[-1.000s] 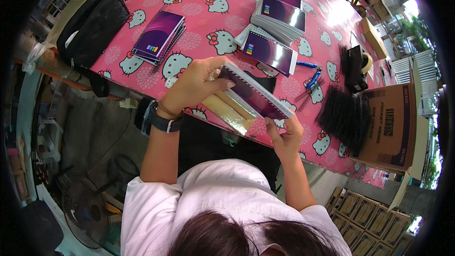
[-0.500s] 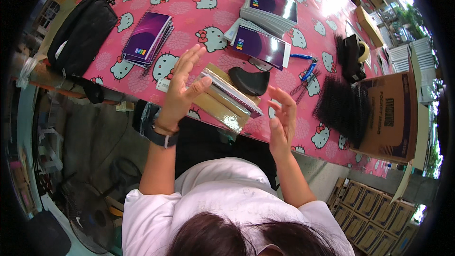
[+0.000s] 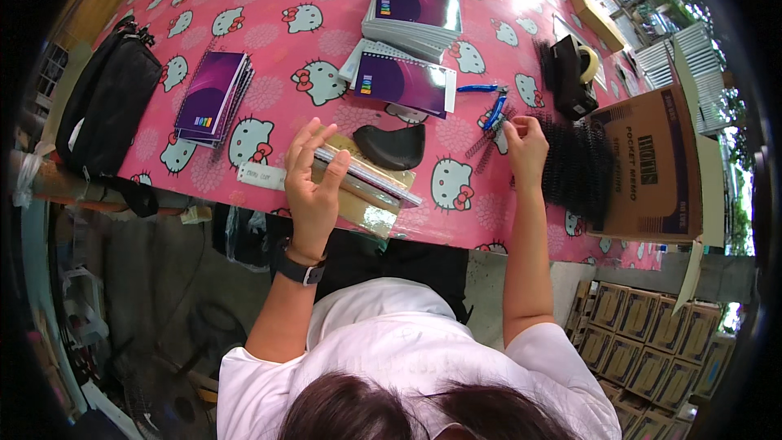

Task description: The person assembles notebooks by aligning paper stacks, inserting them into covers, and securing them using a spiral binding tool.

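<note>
My left hand [image 3: 314, 187] grips the left end of a notebook [image 3: 371, 174], seen edge-on with its white page edges up. The notebook rests on a brown board with a shiny, clear-wrapped front [image 3: 358, 208], near the table's front edge. Behind it lies a curved black piece [image 3: 391, 147]. Further right, my right hand [image 3: 528, 151] has its fingers pinched together over loose black spiral binding coils [image 3: 486, 145], beside blue-handled pliers [image 3: 495, 112]. Whatever is between those fingertips is too small to make out. A heap of black coils [image 3: 574, 171] lies just right of this hand.
Purple spiral notebooks [image 3: 213, 96] lie at the left by a black bag [image 3: 110, 102]. More are stacked [image 3: 415, 12] at the back. At the right stand a tape dispenser [image 3: 572, 77] and an open cardboard box [image 3: 652, 167]. A white labelled strip [image 3: 261, 174] lies near my left hand.
My right hand has moved away from the notebook to the coils at the right, and its fingers have closed. The left hand has closed on the notebook's end. The whole view has shifted.
</note>
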The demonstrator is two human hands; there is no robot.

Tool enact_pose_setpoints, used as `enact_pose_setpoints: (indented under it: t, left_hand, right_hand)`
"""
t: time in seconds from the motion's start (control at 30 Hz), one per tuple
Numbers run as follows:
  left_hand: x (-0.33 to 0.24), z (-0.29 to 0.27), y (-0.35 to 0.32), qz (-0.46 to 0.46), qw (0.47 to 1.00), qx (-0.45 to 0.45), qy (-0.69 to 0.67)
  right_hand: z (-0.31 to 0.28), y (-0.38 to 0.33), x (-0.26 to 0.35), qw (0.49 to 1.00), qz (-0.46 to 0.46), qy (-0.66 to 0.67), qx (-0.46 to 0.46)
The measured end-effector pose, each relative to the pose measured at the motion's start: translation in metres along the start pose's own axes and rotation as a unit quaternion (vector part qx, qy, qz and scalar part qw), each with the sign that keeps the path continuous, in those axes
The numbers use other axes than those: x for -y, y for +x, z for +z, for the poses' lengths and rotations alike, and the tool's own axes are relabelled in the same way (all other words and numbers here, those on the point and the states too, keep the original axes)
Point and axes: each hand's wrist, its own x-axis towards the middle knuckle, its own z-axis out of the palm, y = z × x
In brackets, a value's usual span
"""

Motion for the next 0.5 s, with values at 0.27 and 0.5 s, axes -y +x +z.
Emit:
enact_pose_setpoints:
  t: [0.27, 0.5]
  left_hand:
    - [-0.020, -0.010, 0.003, 0.165, 0.964, 0.037, 0.204]
    - [-0.024, 0.007, -0.009, 0.271, 0.909, 0.204, 0.242]
  right_hand:
    - [0.002, 0.018, -0.036, 0.994, 0.075, 0.052, 0.056]
    - [-0.043, -0.044, 0.053, 0.935, -0.010, 0.253, 0.248]
